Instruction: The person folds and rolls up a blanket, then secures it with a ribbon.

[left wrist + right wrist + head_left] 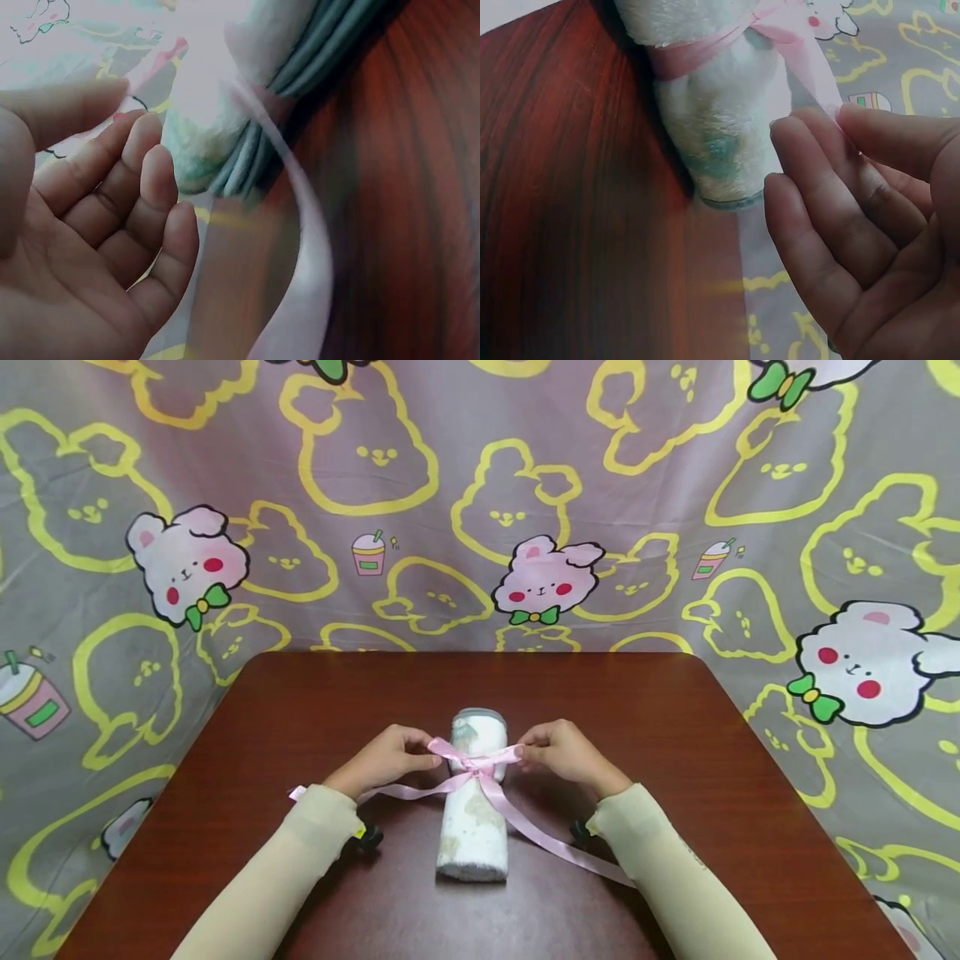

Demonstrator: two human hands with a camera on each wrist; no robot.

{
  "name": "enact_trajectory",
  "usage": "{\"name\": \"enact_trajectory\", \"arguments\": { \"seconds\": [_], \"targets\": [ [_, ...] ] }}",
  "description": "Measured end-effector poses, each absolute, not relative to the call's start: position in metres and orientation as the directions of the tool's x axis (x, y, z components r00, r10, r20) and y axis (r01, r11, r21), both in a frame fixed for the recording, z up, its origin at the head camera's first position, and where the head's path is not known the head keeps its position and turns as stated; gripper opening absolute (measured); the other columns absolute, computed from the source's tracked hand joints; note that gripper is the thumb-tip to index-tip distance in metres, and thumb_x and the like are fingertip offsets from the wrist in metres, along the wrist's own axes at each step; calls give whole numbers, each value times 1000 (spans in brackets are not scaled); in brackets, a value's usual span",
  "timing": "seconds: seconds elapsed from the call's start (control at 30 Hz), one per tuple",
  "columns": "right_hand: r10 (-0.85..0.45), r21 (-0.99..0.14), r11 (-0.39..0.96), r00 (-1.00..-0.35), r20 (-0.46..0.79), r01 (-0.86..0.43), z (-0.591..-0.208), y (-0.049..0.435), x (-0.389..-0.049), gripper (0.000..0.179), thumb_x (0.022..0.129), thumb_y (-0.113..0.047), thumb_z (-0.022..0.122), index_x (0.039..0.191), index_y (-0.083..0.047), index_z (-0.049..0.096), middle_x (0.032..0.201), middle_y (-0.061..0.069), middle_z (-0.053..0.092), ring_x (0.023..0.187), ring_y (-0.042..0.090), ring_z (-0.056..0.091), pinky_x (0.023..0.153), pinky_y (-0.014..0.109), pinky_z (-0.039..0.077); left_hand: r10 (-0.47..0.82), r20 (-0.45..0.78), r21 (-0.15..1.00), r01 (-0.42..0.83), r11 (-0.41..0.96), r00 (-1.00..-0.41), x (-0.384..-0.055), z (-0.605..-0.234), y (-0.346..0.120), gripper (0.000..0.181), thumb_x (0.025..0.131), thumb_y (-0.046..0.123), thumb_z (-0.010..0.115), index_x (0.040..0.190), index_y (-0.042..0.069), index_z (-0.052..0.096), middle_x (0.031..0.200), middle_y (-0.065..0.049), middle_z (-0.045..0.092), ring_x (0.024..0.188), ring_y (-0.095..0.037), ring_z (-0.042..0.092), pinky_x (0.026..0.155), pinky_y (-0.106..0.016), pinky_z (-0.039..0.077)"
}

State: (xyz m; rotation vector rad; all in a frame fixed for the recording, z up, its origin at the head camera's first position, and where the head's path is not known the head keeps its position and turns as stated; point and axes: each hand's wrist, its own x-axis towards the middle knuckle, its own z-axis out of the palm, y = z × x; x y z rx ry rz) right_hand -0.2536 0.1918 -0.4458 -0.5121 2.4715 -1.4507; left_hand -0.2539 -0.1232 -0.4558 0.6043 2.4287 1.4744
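On the table lies a rolled fleece blanket (472,835), white with faint patches and a grey-green edge. A pink ribbon (480,766) circles it above its middle and is tied in a bow on top. My left hand (386,758) pinches the bow's left loop between thumb and index finger; the right hand (570,752) pinches the right loop the same way. Both wrist views show the other fingers loosely bent beside the roll. In the left wrist view one ribbon tail (311,270) hangs in front of the blanket's layered edges (240,161).
The brown wooden table (360,693) has rounded far corners. A grey cloth (420,552) with yellow outlines and white rabbit heads surrounds it behind and at the sides. The loose ribbon tails trail left and right, passing by the forearms.
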Motion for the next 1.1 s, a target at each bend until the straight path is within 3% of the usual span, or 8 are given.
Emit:
{"name": "enact_trajectory", "arguments": {
  "seconds": [0.3, 0.47, 0.63, 0.8, 0.9, 1.0, 1.1],
  "targets": [
    [-420, -879, 421, -907, 30, -224, -446, 192, -251, 6, 91, -15, 70, 89, -11, 74, 81, 13, 70, 76, 36, 66, 68, 47, 54, 466, 6, 908, 201, 369, -885, -255, -459, -108, 20, 87, 25, 75, 90, 6, 73, 77, -10, 68, 72, -19, 61, 68, -37, 52],
    [-414, -908, 367, -909, 37, -204, -447, 189, -250, 7, 91, -12, 70, 90, -6, 73, 80, 13, 70, 77, 37, 68, 69, 48, 55, 397, 67, 936, 196, 293, -915, -256, -459, -102, 21, 92, 19, 68, 90, -2, 71, 77, -14, 69, 68, -18, 62, 66, -37, 54],
    [-401, -937, 312, -916, 20, -158, -447, 187, -250, 10, 90, -9, 70, 94, 0, 72, 80, 16, 70, 79, 40, 68, 71, 49, 55, 342, 62, 943, 167, 287, -938, -254, -460, -103, 16, 92, 12, 68, 90, -3, 71, 77, -16, 68, 67, -18, 61, 67, -40, 54],
    [-365, -945, 294, -931, 30, -146, -447, 190, -249, 9, 89, -5, 69, 95, 2, 72, 78, 14, 70, 76, 39, 68, 70, 49, 55, 339, 67, 945, 169, 281, -938, -246, -451, -106, 16, 92, 8, 67, 90, -7, 70, 82, -27, 66, 73, -34, 61, 71, -50, 52],
    [-360, -951, 270, -932, 44, -149, -446, 193, -250, 11, 89, -5, 69, 96, 4, 71, 79, 14, 70, 74, 33, 69, 70, 49, 55, 340, 77, 947, 175, 268, -937, -237, -436, -108, 17, 93, 7, 65, 91, -10, 69, 84, -32, 64, 79, -47, 57, 69, -46, 51],
    [-366, -958, 252, -930, 34, -134, -443, 194, -250, 13, 90, -2, 68, 97, 8, 70, 80, 17, 70, 73, 31, 70, 72, 53, 54, 337, 76, 951, 169, 257, -938, -230, -424, -111, 17, 92, 7, 65, 90, -10, 69, 83, -32, 63, 81, -51, 55, 67, -37, 50],
    [-362, -957, 261, -932, 22, -124, -446, 195, -250, 13, 89, -1, 68, 98, 10, 70, 79, 19, 70, 73, 33, 69, 72, 53, 54, 319, 62, 948, 156, 279, -946, -236, -437, -116, 19, 92, 10, 67, 87, -8, 69, 79, -26, 64, 75, -40, 58, 67, -38, 49]
  ]
}}
